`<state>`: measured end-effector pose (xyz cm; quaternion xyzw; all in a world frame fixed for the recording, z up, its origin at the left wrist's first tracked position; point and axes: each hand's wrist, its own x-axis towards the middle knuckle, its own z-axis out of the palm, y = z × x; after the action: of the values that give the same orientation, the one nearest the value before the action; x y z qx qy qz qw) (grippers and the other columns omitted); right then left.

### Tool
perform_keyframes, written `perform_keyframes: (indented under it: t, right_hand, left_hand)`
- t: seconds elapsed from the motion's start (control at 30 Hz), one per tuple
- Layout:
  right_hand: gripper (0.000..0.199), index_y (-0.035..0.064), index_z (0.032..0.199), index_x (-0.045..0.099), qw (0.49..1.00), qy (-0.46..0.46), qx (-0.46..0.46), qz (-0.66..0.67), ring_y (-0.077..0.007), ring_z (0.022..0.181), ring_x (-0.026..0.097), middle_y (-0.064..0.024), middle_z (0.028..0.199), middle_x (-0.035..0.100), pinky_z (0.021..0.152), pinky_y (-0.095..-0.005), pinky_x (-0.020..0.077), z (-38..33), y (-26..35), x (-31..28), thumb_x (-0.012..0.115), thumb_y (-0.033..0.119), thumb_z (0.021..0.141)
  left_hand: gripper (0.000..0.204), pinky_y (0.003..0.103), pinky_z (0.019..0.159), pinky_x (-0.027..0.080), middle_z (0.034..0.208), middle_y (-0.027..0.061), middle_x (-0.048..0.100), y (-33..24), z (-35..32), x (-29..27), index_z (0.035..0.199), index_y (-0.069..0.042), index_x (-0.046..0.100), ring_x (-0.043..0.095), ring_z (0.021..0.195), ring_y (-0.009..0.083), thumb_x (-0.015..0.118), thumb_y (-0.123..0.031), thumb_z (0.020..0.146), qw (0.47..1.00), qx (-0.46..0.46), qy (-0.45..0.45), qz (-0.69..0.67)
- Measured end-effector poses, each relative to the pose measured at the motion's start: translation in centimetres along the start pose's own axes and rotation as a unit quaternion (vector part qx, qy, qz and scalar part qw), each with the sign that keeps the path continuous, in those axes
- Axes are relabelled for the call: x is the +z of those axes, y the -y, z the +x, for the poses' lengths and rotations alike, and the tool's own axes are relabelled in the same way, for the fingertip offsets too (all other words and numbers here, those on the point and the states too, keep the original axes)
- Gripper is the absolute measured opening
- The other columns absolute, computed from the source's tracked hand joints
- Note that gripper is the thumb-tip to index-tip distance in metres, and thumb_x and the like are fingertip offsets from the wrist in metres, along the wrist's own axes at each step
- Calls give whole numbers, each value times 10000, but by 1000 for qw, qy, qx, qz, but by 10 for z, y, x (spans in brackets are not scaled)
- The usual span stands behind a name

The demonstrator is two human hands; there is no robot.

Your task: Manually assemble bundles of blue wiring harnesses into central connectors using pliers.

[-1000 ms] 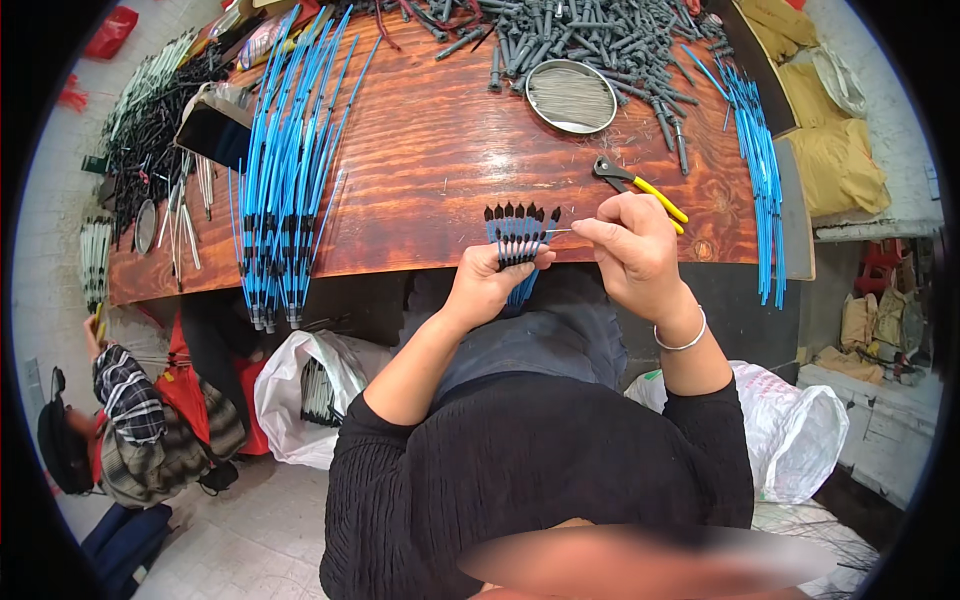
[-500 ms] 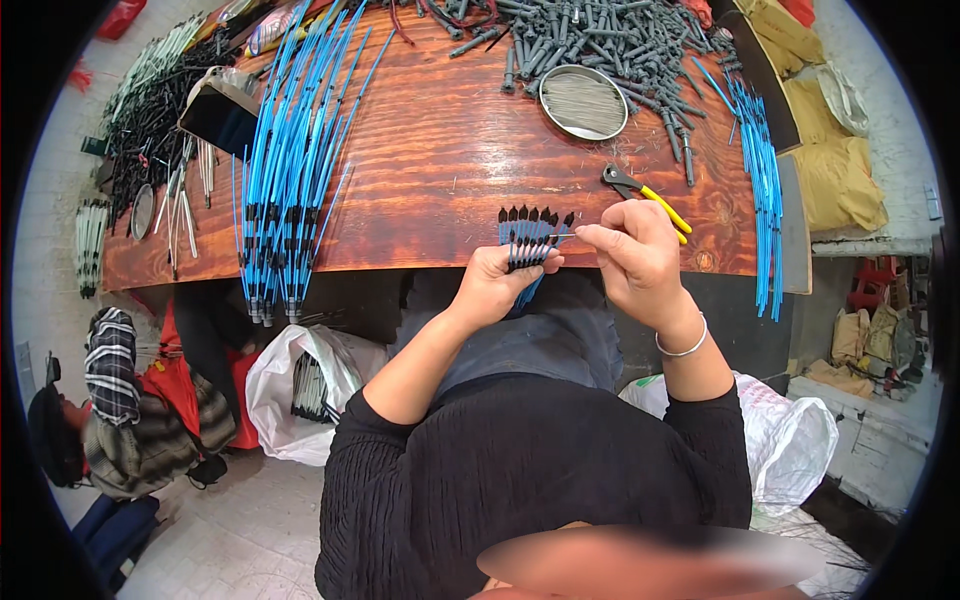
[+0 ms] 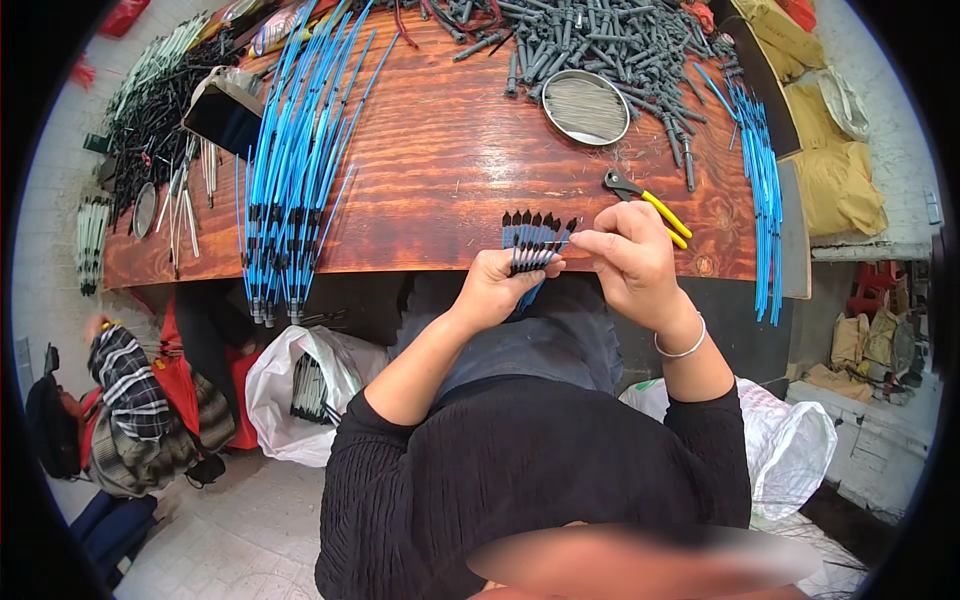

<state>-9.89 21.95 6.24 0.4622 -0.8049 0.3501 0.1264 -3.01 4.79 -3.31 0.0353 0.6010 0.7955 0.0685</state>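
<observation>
Just over the table's near edge, my left hand (image 3: 492, 288) is closed round a fanned bunch of slim blue rods (image 3: 530, 240) with black tips standing up and black bands across them. The lower ends of the rods hang below my fingers, partly hidden. My right hand (image 3: 635, 255) is closed in a pinch at the bunch's right side. Between its thumb and forefinger is a thin metal pin (image 3: 572, 238), its point toward the rightmost rod. Whether the pin touches that rod is too small to tell.
Yellow-handled cutting pliers (image 3: 664, 210) lie beyond my right hand. Behind them sit a round tin (image 3: 627, 118) of thin metal pins and a heap of grey plastic parts (image 3: 620, 45). Long blue rods (image 3: 290, 150) lie left, more (image 3: 765, 200) right. Another person (image 3: 130, 400) is at the lower left.
My right hand's pinch has shifted slightly left, closer to the bunch. My left hand keeps its hold. The other person's checked sleeve at the left has moved, and a hand now shows there.
</observation>
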Motion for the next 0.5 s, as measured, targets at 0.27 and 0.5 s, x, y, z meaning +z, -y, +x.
perform_keyframes:
  t: [0.27,0.5]
  right_hand:
    - [266,70,812,625,999,-32,19,17,-203,623,487,-44,698,512,601,-319,354,-2,-3,9,617,-41,570]
    - [269,61,827,625,999,-32,3,-30,-213,648,501,-56,709,522,610,-318,366,-2,3,8,603,-58,587]
  left_hand:
    - [234,264,807,472,906,43,656,-2,1,0,989,-18,638,600,873,109,529,72,802,1000,-3,7,-4]
    - [203,302,827,479,969,108,644,0,0,-4,1045,18,601,610,914,173,510,-41,874,999,-1,29,-24]
